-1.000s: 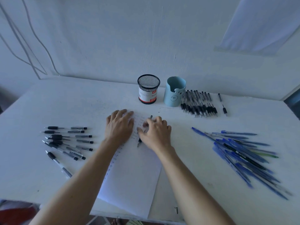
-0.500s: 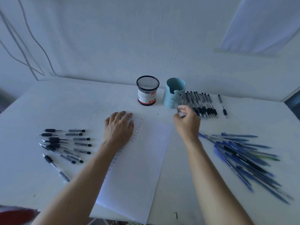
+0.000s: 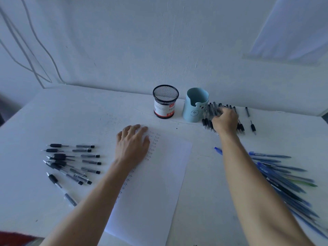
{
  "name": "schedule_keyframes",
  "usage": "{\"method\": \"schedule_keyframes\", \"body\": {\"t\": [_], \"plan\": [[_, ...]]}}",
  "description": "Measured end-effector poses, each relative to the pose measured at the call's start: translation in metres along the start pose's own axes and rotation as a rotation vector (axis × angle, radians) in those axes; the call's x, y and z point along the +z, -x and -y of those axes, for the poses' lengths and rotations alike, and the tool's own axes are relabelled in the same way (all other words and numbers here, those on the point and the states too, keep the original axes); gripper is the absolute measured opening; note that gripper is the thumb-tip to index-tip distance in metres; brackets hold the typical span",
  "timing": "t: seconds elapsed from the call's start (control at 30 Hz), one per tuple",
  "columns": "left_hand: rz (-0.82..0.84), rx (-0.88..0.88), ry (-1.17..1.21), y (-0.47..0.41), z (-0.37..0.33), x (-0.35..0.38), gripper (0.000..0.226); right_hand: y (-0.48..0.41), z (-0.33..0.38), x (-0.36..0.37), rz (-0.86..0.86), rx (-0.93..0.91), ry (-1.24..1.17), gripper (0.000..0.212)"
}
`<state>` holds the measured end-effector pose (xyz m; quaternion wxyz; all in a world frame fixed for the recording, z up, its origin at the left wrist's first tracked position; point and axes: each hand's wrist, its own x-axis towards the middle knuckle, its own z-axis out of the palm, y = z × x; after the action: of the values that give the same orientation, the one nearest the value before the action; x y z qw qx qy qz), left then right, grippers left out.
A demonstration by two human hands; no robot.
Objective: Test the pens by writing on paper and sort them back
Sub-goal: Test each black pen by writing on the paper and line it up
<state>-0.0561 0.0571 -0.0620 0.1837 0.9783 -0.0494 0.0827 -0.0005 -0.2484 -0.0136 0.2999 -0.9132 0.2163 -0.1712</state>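
Running down the white wall (image 3: 124, 41) at far left are thin cables (image 3: 38, 50), which end near the back corner of a white table (image 3: 62, 118). A strip of red cloth (image 3: 14, 237) shows below the table's near edge. On the left part of the tabletop lies a loose group of black pens (image 3: 71, 162), most of them lying roughly crosswise. Just right of them the left hand (image 3: 132, 144) lies flat with its fingers straight and slightly spread, pressing on the upper left corner of the paper (image 3: 159, 183). A column of handwritten test marks (image 3: 152, 148) runs down the sheet beside that hand.

Behind the paper, near the wall, a black mesh cup (image 3: 165, 102) and a pale blue cup (image 3: 194, 105) stand upright side by side. Right of the blue cup lies a tidy row of black pens (image 3: 208, 113). The right hand (image 3: 225, 121) rests on top of that row, knuckles toward the camera; its fingertips are hidden, so I cannot tell whether it pinches a pen. Two loose pens (image 3: 253, 126) lie just beyond. Nearer, at the right edge, sprawls a pile of blue pens (image 3: 284, 176). Above, a pale panel (image 3: 292, 27) hangs on the wall.
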Motion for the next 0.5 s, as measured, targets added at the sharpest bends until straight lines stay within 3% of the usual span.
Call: {"method": "schedule_keyframes", "body": {"t": [0.23, 0.5], "plan": [[-0.010, -0.001, -0.003, 0.001, -0.001, 0.000, 0.039, 0.004, -0.007, 0.004, -0.033, -0.002, -0.067, 0.038], [0.007, -0.035, 0.045, 0.001, -0.002, -0.003, 0.039, 0.066, 0.018, 0.008, -0.190, -0.156, -0.135, 0.025]]}}
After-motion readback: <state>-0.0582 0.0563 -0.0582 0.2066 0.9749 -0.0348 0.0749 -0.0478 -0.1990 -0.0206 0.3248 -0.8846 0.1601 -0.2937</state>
